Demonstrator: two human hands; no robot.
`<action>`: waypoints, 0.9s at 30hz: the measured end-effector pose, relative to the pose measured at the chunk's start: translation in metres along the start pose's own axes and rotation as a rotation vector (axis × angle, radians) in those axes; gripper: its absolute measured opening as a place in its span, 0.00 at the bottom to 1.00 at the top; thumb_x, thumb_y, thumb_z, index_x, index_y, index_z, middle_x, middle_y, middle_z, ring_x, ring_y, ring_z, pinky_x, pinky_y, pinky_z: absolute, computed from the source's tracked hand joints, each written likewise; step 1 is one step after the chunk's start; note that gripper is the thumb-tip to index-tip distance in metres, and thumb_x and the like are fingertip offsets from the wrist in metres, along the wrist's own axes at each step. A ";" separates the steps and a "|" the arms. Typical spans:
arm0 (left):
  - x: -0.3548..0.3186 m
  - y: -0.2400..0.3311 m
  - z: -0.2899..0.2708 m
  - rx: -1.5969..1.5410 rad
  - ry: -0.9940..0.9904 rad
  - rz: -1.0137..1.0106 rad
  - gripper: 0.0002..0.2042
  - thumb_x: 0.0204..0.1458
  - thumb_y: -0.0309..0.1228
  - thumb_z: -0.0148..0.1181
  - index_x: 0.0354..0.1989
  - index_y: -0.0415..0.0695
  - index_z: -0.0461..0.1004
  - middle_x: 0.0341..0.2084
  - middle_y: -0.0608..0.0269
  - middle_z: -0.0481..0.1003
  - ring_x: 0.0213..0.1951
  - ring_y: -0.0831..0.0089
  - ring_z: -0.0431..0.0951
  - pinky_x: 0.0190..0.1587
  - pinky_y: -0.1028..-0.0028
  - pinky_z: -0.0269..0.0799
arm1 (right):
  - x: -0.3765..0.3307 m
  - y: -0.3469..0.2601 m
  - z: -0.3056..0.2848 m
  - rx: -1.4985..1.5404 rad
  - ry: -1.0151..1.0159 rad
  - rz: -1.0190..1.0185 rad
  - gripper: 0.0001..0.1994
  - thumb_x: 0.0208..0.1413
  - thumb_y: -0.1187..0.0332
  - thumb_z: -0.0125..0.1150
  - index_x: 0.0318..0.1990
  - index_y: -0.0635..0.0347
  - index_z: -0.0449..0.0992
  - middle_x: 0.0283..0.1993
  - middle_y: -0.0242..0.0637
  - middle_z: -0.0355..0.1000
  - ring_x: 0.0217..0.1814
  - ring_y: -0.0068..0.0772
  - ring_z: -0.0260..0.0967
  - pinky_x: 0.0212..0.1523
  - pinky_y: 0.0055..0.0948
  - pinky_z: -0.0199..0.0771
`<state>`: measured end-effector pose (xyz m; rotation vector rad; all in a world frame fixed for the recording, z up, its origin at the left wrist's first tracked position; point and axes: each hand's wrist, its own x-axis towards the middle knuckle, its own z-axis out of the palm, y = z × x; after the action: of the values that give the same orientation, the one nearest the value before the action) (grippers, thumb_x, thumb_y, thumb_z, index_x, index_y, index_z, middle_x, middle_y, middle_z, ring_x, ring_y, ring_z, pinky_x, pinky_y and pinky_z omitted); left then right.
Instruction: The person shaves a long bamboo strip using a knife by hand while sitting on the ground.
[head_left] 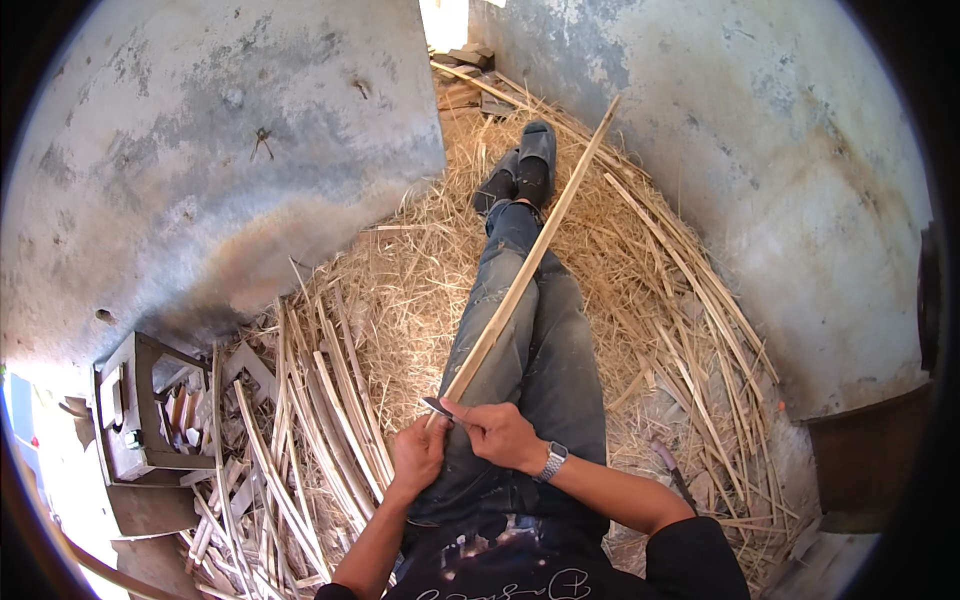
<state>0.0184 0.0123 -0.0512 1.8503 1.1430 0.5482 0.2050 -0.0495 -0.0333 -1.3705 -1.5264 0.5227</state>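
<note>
Straw and split cane cover the floor (400, 300) between two stained walls, where I sit with legs outstretched. My left hand (418, 455) is clamped on a long bamboo strip (530, 260) lying over my thigh; my right hand (500, 432) pinches a small blade (437, 406) at its near end. A slip (fingers sit close) could cut my left hand, or the thin strip could split crookedly.

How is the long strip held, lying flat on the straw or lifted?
Lifted. The strip slants up over the legs; its near end is gripped by the left hand and right hand, its far end in the air.
</note>
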 end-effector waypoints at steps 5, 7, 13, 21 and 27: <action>-0.008 0.024 -0.002 -0.547 -0.150 -0.315 0.19 0.74 0.44 0.52 0.42 0.38 0.79 0.17 0.72 0.70 0.18 0.83 0.67 0.21 0.77 0.63 | 0.025 0.015 -0.033 0.153 0.402 0.462 0.23 0.65 0.73 0.65 0.67 0.64 0.75 0.34 0.38 0.83 0.30 0.28 0.80 0.37 0.29 0.80; -0.012 0.040 0.011 -0.628 -0.168 -0.351 0.20 0.76 0.43 0.49 0.45 0.37 0.77 0.18 0.74 0.68 0.18 0.86 0.65 0.21 0.80 0.60 | 0.028 0.064 -0.039 0.181 0.481 0.388 0.27 0.64 0.74 0.68 0.69 0.68 0.70 0.43 0.34 0.81 0.31 0.21 0.76 0.38 0.27 0.79; -0.026 0.064 0.049 -0.446 -0.094 -0.110 0.18 0.75 0.43 0.49 0.50 0.39 0.77 0.19 0.71 0.72 0.20 0.82 0.71 0.24 0.76 0.65 | 0.051 0.013 -0.051 0.620 0.414 0.531 0.32 0.56 0.82 0.72 0.70 0.67 0.69 0.52 0.39 0.78 0.50 0.23 0.76 0.47 0.23 0.81; 0.011 0.104 -0.009 0.106 -0.069 0.420 0.29 0.61 0.45 0.68 0.63 0.39 0.70 0.47 0.46 0.76 0.50 0.54 0.79 0.54 0.55 0.75 | 0.060 0.014 -0.127 0.475 0.008 0.320 0.38 0.48 0.86 0.73 0.71 0.69 0.70 0.44 0.30 0.79 0.51 0.22 0.76 0.57 0.28 0.78; 0.052 0.132 -0.075 0.434 0.408 1.070 0.36 0.51 0.50 0.78 0.63 0.44 0.71 0.59 0.45 0.70 0.61 0.45 0.72 0.60 0.49 0.72 | 0.036 0.012 -0.156 0.587 -0.009 0.385 0.38 0.46 0.88 0.72 0.70 0.66 0.72 0.49 0.32 0.81 0.50 0.23 0.77 0.54 0.25 0.79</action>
<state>0.0543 0.0647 0.0967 2.7699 0.4083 1.3997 0.3496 -0.0574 0.0366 -1.1847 -0.9918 1.1170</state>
